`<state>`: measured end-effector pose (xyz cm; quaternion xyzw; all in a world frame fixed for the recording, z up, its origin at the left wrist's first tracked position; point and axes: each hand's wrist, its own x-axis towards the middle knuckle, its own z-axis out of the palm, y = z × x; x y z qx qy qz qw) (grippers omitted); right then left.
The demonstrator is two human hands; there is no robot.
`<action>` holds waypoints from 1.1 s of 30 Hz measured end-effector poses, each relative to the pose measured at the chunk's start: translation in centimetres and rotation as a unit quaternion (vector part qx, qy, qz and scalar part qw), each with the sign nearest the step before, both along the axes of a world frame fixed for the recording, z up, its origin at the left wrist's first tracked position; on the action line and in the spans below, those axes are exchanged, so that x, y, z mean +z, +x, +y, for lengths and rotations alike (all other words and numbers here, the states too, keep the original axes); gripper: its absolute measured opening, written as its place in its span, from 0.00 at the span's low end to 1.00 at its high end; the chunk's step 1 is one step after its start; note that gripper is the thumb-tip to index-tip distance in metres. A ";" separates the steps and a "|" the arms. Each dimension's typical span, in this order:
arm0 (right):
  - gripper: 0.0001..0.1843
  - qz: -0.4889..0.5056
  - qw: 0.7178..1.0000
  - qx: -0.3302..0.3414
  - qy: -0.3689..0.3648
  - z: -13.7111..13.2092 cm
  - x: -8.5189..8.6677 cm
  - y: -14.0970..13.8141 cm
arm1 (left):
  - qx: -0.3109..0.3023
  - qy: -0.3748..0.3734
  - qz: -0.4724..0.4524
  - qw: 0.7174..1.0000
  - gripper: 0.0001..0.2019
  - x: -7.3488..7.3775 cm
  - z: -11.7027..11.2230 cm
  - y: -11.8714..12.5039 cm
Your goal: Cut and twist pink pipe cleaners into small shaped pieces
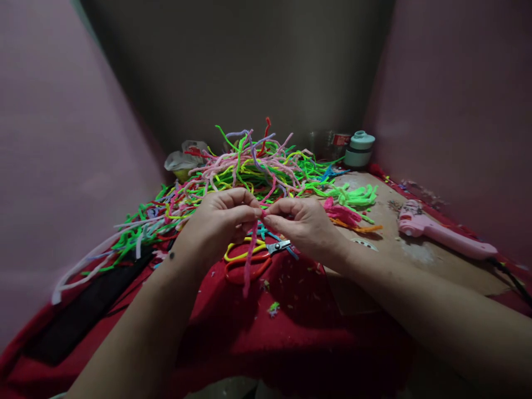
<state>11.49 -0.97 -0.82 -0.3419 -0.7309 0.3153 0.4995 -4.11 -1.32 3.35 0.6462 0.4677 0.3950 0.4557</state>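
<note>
A pink pipe cleaner (249, 263) hangs from between my two hands, its lower end dangling over the red cloth. My left hand (230, 209) pinches it between thumb and forefinger. Right beside it, my right hand (300, 221) pinches the same pipe cleaner, and the fingertips of both hands nearly meet. Below them lies a pair of scissors (266, 252) with yellow and red handles, blades pointing right. Behind my hands rises a tangled heap of pipe cleaners (249, 163) in green, pink, yellow, red and purple.
At right, a pink glue gun (449, 233) rests on a brown board (399, 266). A pale teal bottle (359, 148) stands behind, near the wall. Bright pink pieces (343, 213) lie by my right wrist. A black flat item (87, 307) lies at left on the red cloth (266, 332).
</note>
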 end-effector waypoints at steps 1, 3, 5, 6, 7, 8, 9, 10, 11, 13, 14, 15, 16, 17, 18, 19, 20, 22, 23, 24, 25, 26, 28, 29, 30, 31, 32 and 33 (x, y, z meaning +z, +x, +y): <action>0.09 0.020 0.999 0.014 -0.030 0.0 0.0 0.0 | -0.012 -0.022 -0.026 0.999 0.04 -0.1 0.1 0.0; 0.09 0.074 0.991 0.039 -0.102 0.0 0.0 -0.1 | -0.026 -0.018 -0.044 0.999 0.04 -0.2 0.2 -0.1; 0.07 0.131 0.976 0.057 -0.167 0.0 0.1 -0.3 | -0.028 0.021 -0.026 0.999 0.05 -0.3 0.4 -0.1; 0.07 0.155 0.967 0.065 -0.191 0.1 0.1 -0.4 | -0.027 0.038 -0.015 0.999 0.05 -0.3 0.5 -0.1; 0.07 0.174 0.959 0.075 -0.210 0.1 0.1 -0.5 | -0.023 0.051 -0.005 0.998 0.06 -0.3 0.5 0.0; 0.07 0.187 0.952 0.084 -0.228 0.2 0.1 -0.5 | -0.016 0.060 0.003 0.998 0.06 -0.4 0.6 0.0; 0.07 0.195 0.946 0.093 -0.243 0.2 0.0 -0.6 | -0.007 0.066 0.009 0.998 0.06 -0.4 0.7 0.0; 0.07 0.198 0.942 0.100 -0.254 0.3 0.0 -0.6 | 0.004 0.070 0.014 0.997 0.06 -0.5 0.8 0.1; 0.07 0.197 0.939 0.104 -0.261 0.3 -0.1 -0.6 | 0.015 0.074 0.019 0.997 0.06 -0.5 0.8 0.1; 0.09 0.181 0.941 0.108 -0.265 0.4 -0.3 -0.5 | 0.036 0.084 0.035 0.995 0.05 -0.6 0.8 0.4; 0.10 0.167 0.944 0.110 -0.263 0.5 -0.4 -0.4 | 0.045 0.090 0.043 0.994 0.04 -0.7 0.7 0.6; 0.11 0.150 0.948 0.110 -0.260 0.5 -0.5 -0.4 | 0.052 0.098 0.051 0.993 0.04 -0.7 0.6 0.8; 0.12 0.133 0.950 0.112 -0.258 0.6 -0.5 -0.3 | 0.057 0.105 0.057 0.991 0.04 -0.7 0.5 1.0; 0.13 0.118 0.952 0.118 -0.256 0.6 -0.6 -0.2 | 0.061 0.112 0.061 0.990 0.04 -0.7 0.4 1.1; 0.13 0.105 0.953 0.124 -0.256 0.7 -0.6 -0.2 | 0.065 0.116 0.062 0.989 0.04 -0.7 0.4 1.2; 0.13 0.096 0.953 0.130 -0.256 0.7 -0.6 -0.1 | 0.068 0.116 0.058 0.989 0.04 -0.7 0.4 1.2; 0.13 0.091 0.952 0.135 -0.259 0.8 -0.6 -0.1 | 0.067 0.111 0.052 0.990 0.04 -0.7 0.4 1.1; 0.14 0.089 0.950 0.140 -0.264 0.9 -0.7 -0.1 | 0.048 0.077 0.018 0.996 0.05 -0.9 0.7 0.8; 0.14 0.092 0.950 0.138 -0.266 1.0 -0.7 -0.1 | 0.026 0.045 -0.008 0.999 0.05 -1.1 0.9 0.6; 0.14 0.097 0.949 0.138 -0.266 1.0 -0.8 -0.1 | 0.002 0.008 -0.036 0.999 0.07 -1.3 1.1 0.3; 0.14 0.104 0.948 0.140 -0.267 1.0 -0.9 -0.1 | -0.020 -0.026 -0.064 0.997 0.08 -1.5 1.3 0.1; 0.13 0.114 0.946 0.140 -0.269 1.0 -0.9 -0.2 | -0.034 -0.054 -0.089 0.994 0.10 -1.7 1.5 0.0; 0.12 0.135 0.939 0.136 -0.286 0.9 -0.9 -0.3 | -0.028 -0.073 -0.118 0.990 0.10 -2.1 1.8 -0.1; 0.11 0.145 0.934 0.132 -0.298 0.8 -0.8 -0.4 | -0.011 -0.065 -0.119 0.991 0.09 -2.2 1.9 0.0; 0.11 0.151 0.929 0.128 -0.312 0.6 -0.6 -0.5 | 0.011 -0.046 -0.107 0.993 0.09 -2.3 1.8 0.2; 0.11 0.153 0.924 0.123 -0.327 0.4 -0.4 -0.6 | 0.039 -0.019 -0.083 0.996 0.08 -2.3 1.7 0.5; 0.12 0.153 0.921 0.119 -0.339 0.2 -0.2 -0.7 | 0.069 0.016 -0.050 0.996 0.07 -2.3 1.6 0.8; 0.14 0.150 0.918 0.115 -0.348 0.1 -0.1 -0.7 | 0.099 0.058 -0.013 0.993 0.07 -2.2 1.4 1.0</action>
